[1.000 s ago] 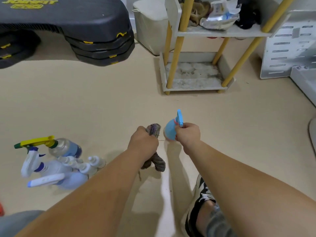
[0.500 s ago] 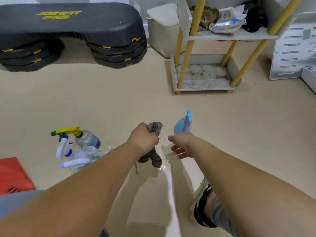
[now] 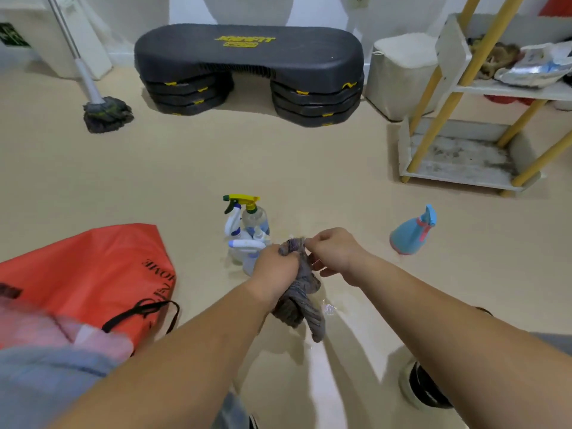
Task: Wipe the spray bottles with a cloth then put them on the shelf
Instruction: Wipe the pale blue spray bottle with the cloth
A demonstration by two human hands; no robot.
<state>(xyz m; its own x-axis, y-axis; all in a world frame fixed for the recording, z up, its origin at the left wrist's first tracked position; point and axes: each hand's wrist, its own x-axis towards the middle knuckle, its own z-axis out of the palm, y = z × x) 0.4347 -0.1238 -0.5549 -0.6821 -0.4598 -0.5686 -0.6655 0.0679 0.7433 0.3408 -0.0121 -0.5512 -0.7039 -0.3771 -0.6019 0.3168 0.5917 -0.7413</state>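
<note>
My left hand (image 3: 276,270) grips a grey-purple cloth (image 3: 298,300) that hangs down toward the floor. My right hand (image 3: 335,253) pinches the cloth's top edge. A small blue spray bottle (image 3: 413,232) with a pink collar stands alone on the floor to the right, apart from both hands. A cluster of several spray bottles (image 3: 247,230), one with a yellow-green trigger, stands just beyond my left hand. The white shelf unit (image 3: 458,174) with yellow posts stands at the far right; its bottom tray is bare and stained.
A red bag (image 3: 93,274) lies on the floor at the left. A black step platform (image 3: 247,66) and a mop (image 3: 105,113) stand at the back. A white bin (image 3: 399,75) sits beside the shelf. My shoe (image 3: 424,388) shows at lower right.
My right hand let go of the blue bottle, which now stands on the floor, and moved left to pinch the cloth. The view swung left toward the bottle cluster.
</note>
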